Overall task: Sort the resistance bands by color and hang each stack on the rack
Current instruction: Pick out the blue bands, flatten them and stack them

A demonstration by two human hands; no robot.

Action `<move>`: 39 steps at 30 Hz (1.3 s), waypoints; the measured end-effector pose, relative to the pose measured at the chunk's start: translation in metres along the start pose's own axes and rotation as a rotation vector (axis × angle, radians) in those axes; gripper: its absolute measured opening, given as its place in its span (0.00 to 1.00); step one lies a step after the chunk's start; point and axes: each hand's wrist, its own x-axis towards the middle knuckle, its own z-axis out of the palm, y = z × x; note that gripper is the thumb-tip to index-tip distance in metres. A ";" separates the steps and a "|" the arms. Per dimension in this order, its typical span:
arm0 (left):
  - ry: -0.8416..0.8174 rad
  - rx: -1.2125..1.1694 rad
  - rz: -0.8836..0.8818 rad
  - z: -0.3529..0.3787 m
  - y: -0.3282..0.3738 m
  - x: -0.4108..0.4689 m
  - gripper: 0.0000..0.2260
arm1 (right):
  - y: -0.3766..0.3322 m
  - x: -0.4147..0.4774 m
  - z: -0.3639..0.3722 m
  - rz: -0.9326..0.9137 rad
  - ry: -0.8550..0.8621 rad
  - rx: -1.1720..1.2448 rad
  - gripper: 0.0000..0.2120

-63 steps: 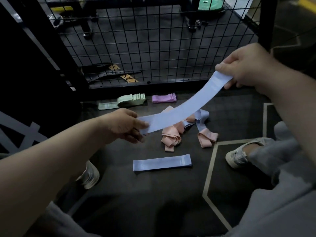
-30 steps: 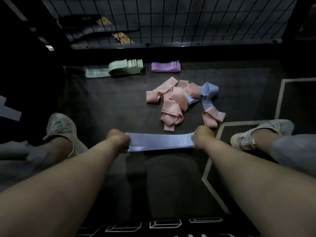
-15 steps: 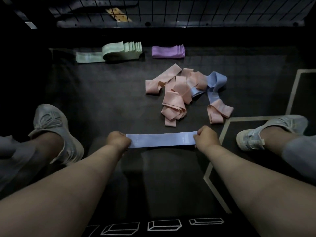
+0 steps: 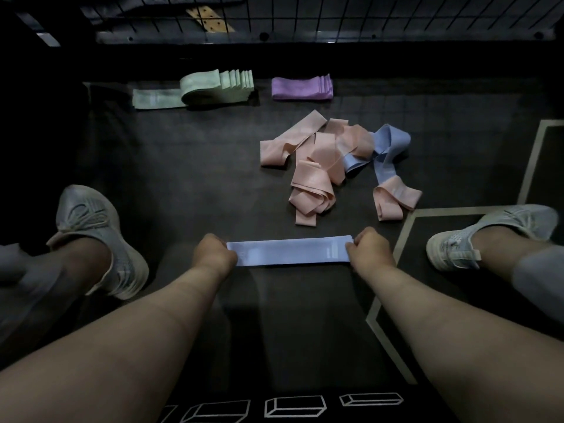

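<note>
Head view is showing you sitting on a dark textured floor mat (image 4: pixel 183 178), both arms reaching forward between your pale grey knit sneakers (image 4: pixel 97 236). Your left hand (image 4: pixel 215 254) is pinching one end of a flat light-blue fabric resistance band (image 4: pixel 290 251) and your right hand (image 4: pixel 370 250) is pinching the other, fingers curled over the ends, so the band is lying stretched out straight on the mat right in front of you.

Beyond it, a loose heap of peach-pink fabric bands (image 4: pixel 311 181) is lying tangled with a second light-blue looped band (image 4: pixel 387 148). Farther back, a stack of mint-green folded bands (image 4: pixel 213 87) is sitting just beside a stack of purple folded bands (image 4: pixel 300 88), the two a little apart.

A black wire grid panel (image 4: pixel 366 16) is standing along the far edge of the mat (the room is dim, and little is showing behind it). A pale angular floor line (image 4: pixel 451 209) is running by your right foot, and white box outlines (image 4: pixel 294 407) are showing at the near edge.
</note>
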 end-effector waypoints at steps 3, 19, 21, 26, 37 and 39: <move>0.030 0.159 -0.016 0.000 0.004 -0.004 0.18 | 0.004 -0.008 0.000 -0.077 0.074 -0.004 0.15; 0.045 0.989 0.791 0.030 0.002 0.009 0.27 | -0.008 0.007 0.009 -0.743 -0.107 -0.789 0.37; 0.043 0.998 0.789 0.030 0.000 0.012 0.25 | -0.007 0.009 0.008 -0.747 -0.125 -0.783 0.35; 0.051 0.987 0.782 0.033 -0.004 0.014 0.21 | -0.008 0.015 0.008 -0.761 -0.142 -0.767 0.28; -0.028 0.907 0.609 0.028 0.003 0.006 0.32 | 0.008 0.011 0.013 -0.361 -0.023 -0.204 0.32; 0.039 0.664 0.441 0.028 0.000 0.001 0.34 | 0.015 0.011 0.017 -0.098 0.061 0.163 0.21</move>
